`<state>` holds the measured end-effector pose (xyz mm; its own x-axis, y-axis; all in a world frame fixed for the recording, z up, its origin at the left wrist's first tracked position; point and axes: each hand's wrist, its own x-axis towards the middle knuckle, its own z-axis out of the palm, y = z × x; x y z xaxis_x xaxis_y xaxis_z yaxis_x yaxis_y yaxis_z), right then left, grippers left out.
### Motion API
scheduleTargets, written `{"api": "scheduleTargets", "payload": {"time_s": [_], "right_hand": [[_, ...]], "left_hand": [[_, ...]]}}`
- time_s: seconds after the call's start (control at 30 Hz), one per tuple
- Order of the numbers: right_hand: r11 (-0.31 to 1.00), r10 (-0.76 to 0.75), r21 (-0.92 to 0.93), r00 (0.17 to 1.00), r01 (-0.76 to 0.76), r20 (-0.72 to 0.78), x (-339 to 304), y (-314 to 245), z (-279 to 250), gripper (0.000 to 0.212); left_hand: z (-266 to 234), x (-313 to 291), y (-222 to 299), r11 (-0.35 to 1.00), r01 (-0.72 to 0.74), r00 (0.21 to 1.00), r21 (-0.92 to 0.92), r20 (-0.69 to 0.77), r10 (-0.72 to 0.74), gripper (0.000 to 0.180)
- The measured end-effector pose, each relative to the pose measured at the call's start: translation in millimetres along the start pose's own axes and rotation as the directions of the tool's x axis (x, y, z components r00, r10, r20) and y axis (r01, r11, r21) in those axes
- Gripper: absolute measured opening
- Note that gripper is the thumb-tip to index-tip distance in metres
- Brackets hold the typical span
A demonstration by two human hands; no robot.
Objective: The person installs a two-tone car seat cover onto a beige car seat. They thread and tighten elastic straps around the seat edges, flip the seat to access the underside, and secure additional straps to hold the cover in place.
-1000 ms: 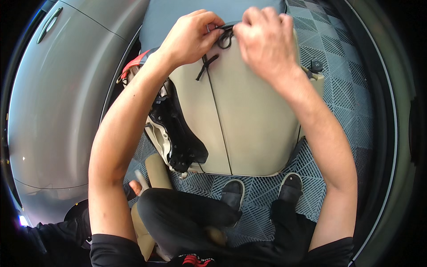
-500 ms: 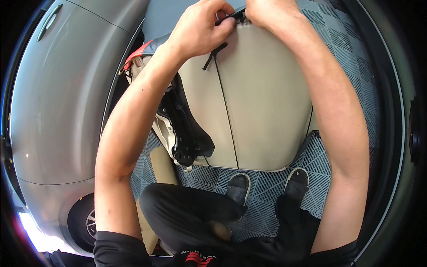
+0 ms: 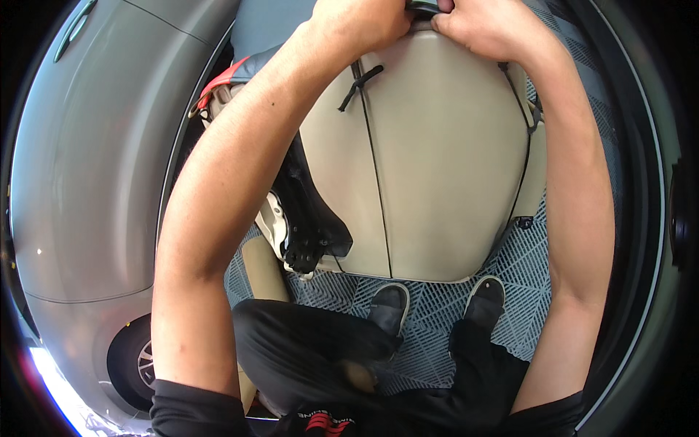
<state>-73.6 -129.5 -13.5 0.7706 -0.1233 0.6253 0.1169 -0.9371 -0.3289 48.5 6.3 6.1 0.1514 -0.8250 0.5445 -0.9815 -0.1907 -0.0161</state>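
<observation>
A beige car seat [image 3: 437,160] lies on the floor in front of me. At its far edge, a short length of black strip [image 3: 424,7] shows between my hands. My left hand [image 3: 368,25] is closed on the strip's left end, most of its fingers turned out of sight. On the other side my right hand [image 3: 484,25] pinches the strip, with its thumb along the seat edge. A thin black cord [image 3: 375,175] runs down the seat and is knotted [image 3: 360,86] near the top. Another black cord [image 3: 526,156] follows the right side.
Black seat hardware [image 3: 309,218] is fixed along the seat's left side. A grey car [image 3: 95,182] stands close on the left. Beside my knee lies a beige roll-shaped piece [image 3: 266,269]. Grey patterned floor tiles [image 3: 429,342] lie under my shoes, and a dark curved edge [image 3: 652,218] borders the right.
Both hands have moved right along the seat's far edge. The knotted cord now shows more fully, and the right-side cord has come into view.
</observation>
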Motion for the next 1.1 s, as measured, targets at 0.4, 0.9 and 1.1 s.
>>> {"api": "scheduleTargets", "payload": {"time_s": [0.4, 0.9, 1.1], "right_hand": [[0.844, -0.093, -0.533, 0.995, 0.065, -0.026, -61.9, -40.3, 7.6, 0.057], [0.752, 0.096, -0.658, 0.995, -0.044, 0.042, -66.2, -58.2, 18.5, 0.073], [0.805, 0.188, -0.587, 0.977, -0.093, 0.103, -40.6, -69.5, 5.1, 0.064]], "left_hand": [[-40.3, 2.6, -12.2, 0.938, 0.260, 0.887, -0.229, 0.440, -0.138, 0.024], [-9.8, 0.8, 1.9, 0.997, 0.049, 0.992, 0.064, 0.112, -0.056, 0.021], [-10.9, 3.9, -8.2, 0.993, 0.078, 0.973, -0.086, 0.223, -0.057, 0.029]]}}
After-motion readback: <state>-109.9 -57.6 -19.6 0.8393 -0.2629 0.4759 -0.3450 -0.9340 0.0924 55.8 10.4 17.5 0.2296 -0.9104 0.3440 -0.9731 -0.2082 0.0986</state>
